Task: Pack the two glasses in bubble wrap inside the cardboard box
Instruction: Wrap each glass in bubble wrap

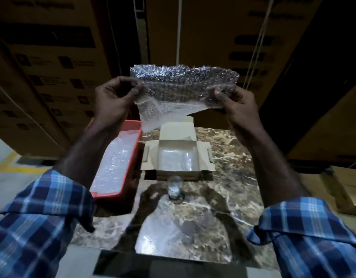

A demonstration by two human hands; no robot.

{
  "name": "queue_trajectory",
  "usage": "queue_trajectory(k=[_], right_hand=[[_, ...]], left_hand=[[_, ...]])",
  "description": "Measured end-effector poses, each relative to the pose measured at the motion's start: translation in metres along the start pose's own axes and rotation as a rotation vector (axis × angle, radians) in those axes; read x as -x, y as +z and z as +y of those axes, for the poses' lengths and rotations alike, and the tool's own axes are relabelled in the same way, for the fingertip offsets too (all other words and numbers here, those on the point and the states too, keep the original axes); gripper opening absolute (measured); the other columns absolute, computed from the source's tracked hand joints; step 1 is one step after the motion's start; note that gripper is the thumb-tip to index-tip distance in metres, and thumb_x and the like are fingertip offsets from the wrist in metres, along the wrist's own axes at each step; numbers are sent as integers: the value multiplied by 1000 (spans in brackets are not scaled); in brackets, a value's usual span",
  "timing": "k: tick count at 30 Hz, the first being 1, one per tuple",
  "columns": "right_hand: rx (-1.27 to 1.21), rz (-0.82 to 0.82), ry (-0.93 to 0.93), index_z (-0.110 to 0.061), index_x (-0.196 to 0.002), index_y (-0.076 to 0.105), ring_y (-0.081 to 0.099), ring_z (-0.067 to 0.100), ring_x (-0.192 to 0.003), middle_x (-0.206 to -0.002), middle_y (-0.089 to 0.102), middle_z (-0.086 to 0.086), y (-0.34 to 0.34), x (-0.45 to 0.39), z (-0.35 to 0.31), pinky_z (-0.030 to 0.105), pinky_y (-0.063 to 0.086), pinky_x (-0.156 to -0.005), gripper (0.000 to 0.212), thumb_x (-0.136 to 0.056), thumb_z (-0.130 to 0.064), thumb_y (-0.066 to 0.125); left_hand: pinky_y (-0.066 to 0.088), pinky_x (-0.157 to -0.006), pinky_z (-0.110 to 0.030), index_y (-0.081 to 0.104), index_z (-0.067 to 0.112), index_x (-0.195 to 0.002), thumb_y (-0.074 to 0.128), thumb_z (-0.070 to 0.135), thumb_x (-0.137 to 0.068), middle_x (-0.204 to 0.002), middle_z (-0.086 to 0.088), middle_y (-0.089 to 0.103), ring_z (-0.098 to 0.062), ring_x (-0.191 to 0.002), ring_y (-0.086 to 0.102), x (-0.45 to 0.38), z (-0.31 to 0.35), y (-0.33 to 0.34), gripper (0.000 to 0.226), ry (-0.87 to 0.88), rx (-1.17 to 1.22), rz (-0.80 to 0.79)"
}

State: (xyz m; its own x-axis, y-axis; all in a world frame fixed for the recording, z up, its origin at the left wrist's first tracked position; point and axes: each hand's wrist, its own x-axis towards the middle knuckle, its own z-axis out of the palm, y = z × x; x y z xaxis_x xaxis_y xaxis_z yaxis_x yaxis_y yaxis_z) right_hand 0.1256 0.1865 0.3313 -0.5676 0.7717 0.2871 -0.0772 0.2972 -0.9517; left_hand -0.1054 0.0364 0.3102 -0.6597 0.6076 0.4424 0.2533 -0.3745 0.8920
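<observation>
I hold a sheet of bubble wrap (181, 89) up in the air above the table. My left hand (113, 99) pinches its left edge and my right hand (236, 103) pinches its right edge. Below it, the small cardboard box (178, 155) stands open on the marble table, flaps spread, with a bubble-wrapped bundle (176, 159) inside. A clear glass (174, 187) stands upright on the table just in front of the box.
A red tray (133, 157) with more bubble wrap lies left of the box. The marble table (233, 177) shows a bright reflection near its front edge. Large stacked cartons rise behind the table, and more cartons sit at the right.
</observation>
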Motion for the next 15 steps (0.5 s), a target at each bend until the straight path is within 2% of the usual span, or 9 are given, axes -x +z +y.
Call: queue_trajectory(k=[3,6,9,10,12,13,15], right_hand=[[17,39,-21,-22,-95,74,74,20,-94,-94,78,-2,-44,36,12,42,56,-92,15,-98,-13,62],[54,64,-13,-23,-87,75,73,15,-91,-87,78,-5,-79,73,32,32,56,-86,17,-95,-11,66],[67,52,50,-32,-68,73,66,1,-75,-72,72,-15,-104,109,64,20,49,-73,37,-90,-3,69],[93,48,87,-34,-61,71,62,-1,-70,-67,68,-17,-110,121,77,22,46,-71,43,-89,-2,70],[135,64,162,-35,-63,72,63,2,-72,-69,69,-17,-122,140,106,28,46,-74,41,-88,-2,72],[165,71,200,-35,-68,74,66,6,-78,-74,72,-16,-127,149,120,29,47,-76,37,-87,-3,73],[238,83,276,-40,-71,77,70,14,-89,-84,75,-14,-134,165,147,31,51,-81,38,-84,-4,71]], left_hand=[[53,-79,-25,67,17,-86,76,8,-84,-79,11,72,-6,-79,66,43,-3,42,13,-5,24,-53],[54,-80,-21,65,13,-84,75,10,-80,-81,11,75,-5,-81,71,90,-13,77,11,-30,36,-136],[56,-83,-27,67,3,-88,72,4,-81,-90,0,78,-16,-91,74,134,-41,98,9,-120,0,-194],[55,-82,-25,69,5,-89,71,-5,-82,-92,-2,78,-16,-92,73,147,-52,101,12,-144,-53,-224],[54,-81,-21,73,16,-87,64,-21,-77,-95,0,78,-13,-95,73,172,-75,108,40,-173,-195,-264],[53,-84,-19,74,20,-87,60,-22,-74,-95,3,78,-9,-97,72,183,-86,112,46,-180,-259,-278],[50,-88,-14,75,14,-89,57,-25,-72,-94,13,76,2,-100,69,202,-106,118,46,-207,-343,-298]])
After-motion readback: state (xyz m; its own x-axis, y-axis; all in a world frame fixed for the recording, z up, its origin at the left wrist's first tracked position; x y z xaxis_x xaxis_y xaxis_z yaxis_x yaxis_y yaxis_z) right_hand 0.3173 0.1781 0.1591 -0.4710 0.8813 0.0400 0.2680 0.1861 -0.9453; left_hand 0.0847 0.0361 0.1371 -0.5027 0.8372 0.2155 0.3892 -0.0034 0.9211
